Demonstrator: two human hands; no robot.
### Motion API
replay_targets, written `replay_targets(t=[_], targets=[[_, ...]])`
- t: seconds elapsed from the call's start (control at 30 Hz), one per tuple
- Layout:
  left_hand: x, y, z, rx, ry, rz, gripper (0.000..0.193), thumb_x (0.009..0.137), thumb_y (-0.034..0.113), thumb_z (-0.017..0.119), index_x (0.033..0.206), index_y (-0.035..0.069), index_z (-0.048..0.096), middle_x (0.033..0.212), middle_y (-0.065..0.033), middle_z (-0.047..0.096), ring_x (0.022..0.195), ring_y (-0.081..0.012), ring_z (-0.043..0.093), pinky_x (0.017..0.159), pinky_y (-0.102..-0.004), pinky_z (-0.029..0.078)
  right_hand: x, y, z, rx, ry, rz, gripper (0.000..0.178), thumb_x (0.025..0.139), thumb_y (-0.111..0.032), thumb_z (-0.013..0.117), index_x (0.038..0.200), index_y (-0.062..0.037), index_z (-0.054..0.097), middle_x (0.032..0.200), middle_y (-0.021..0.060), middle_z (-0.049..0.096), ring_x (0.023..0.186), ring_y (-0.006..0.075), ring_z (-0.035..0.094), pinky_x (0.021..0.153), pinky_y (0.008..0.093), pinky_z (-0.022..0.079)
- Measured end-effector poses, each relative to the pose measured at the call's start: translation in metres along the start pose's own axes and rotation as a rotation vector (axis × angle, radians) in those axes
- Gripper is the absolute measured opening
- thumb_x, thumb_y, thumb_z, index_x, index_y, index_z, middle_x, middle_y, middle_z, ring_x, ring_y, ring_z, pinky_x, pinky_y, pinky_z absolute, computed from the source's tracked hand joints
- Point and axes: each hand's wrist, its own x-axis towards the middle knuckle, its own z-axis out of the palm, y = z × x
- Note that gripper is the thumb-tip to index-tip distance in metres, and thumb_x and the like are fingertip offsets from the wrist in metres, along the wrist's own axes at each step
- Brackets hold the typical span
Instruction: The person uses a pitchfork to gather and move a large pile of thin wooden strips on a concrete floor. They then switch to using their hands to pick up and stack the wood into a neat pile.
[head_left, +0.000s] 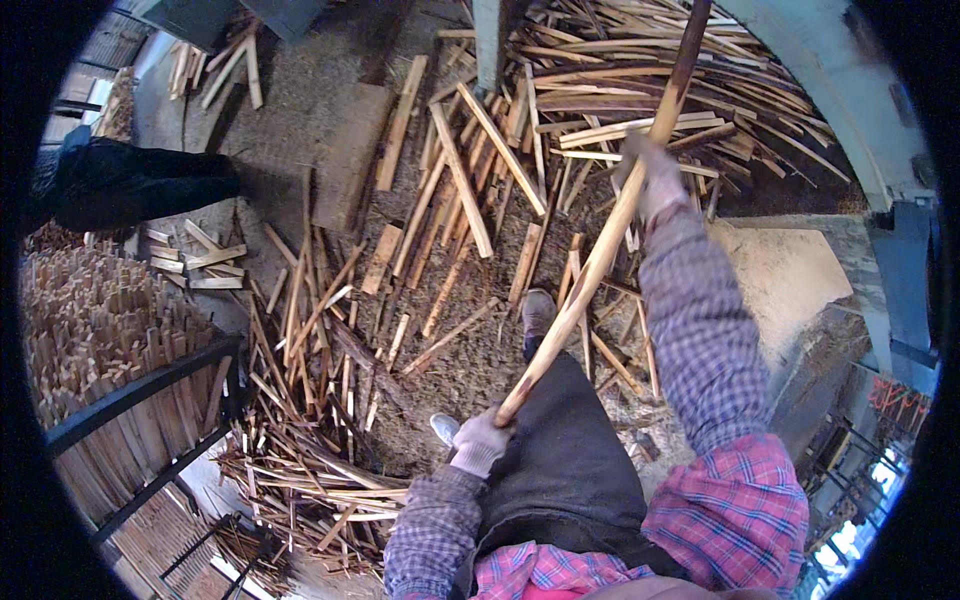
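Note:
A long wooden pole (598, 258), pale with dark bark streaks, runs slantwise in front of me from lower left to upper right. Its near end sits in my left hand (482, 440), gloved and closed around it by my dark apron. Farther up, my right hand (654, 178), also gloved and slightly blurred, grips the same pole with the arm stretched out. The pole's far end passes over a heap of wood strips (690, 75) and leaves the picture at the top.
Loose sticks (465, 190) lie scattered on the debris-covered floor by my feet. A curved stick pile (310, 480) is at lower left, beside a metal rack of upright wood pieces (120, 330). A person in dark trousers (140, 185) stands at left. A blue-green machine frame (840, 90) rises at right.

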Motion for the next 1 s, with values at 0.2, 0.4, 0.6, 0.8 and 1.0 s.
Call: replay_targets(t=[0.2,0.4,0.6,0.8,1.0], targets=[[0.008,0.123,-0.001,-0.087,-0.198,0.149,0.047,0.075,0.054,0.057,0.101,0.015,0.059,0.092,-0.0117,0.064,0.089,-0.0292,0.061,0.076,-0.0407,0.047,0.096,-0.032,-0.084,-0.215,-0.062,-0.101,0.021,0.081,-0.023,0.063,0.079,-0.005,0.054,0.062,0.0026,0.051,0.047,0.0139,0.049,0.043,0.0265,0.044],[-0.019,0.105,0.007,0.042,-0.332,0.014,0.052,0.076,0.056,0.055,0.108,0.015,0.058,0.097,-0.013,0.063,0.094,-0.0319,0.059,0.08,-0.0407,0.046,0.042,-0.006,-0.095,-0.206,0.0,-0.032,0.026,0.078,-0.026,0.065,0.093,-0.0038,0.062,0.078,0.0056,0.058,0.059,0.0141,0.054,0.047,0.0268,0.047],[-0.079,0.017,0.01,0.012,-0.446,0.073,0.058,0.074,0.059,0.054,0.112,0.016,0.057,0.098,-0.0137,0.063,0.094,-0.0314,0.06,0.08,-0.0392,0.047,-0.033,0.032,-0.069,-0.239,0.065,0.016,0.025,0.073,-0.029,0.068,0.076,-0.0056,0.06,0.057,0.0037,0.052,0.047,0.0167,0.051,0.043,0.0282,0.042],[-0.136,-0.046,-0.029,0.075,-0.275,0.174,0.052,0.077,0.059,0.051,0.098,0.012,0.061,0.094,-0.0169,0.063,0.089,-0.0328,0.061,0.073,-0.0407,0.048,-0.098,0.045,-0.023,-0.154,0.002,-0.015,0.023,0.074,-0.027,0.068,0.073,-0.0073,0.057,0.057,0.0017,0.053,0.041,0.0139,0.049,0.04,0.0285,0.043],[-0.187,-0.138,-0.058,0.241,-0.252,0.342,0.06,0.073,0.064,0.053,0.096,0.01,0.061,0.085,-0.0176,0.063,0.078,-0.0324,0.062,0.065,-0.0409,0.049,-0.207,0.068,0.024,-0.048,0.016,-0.051,0.029,0.075,-0.033,0.066,0.078,-0.0067,0.053,0.056,0.0019,0.048,0.039,0.0156,0.048,0.038,0.0286,0.043]])
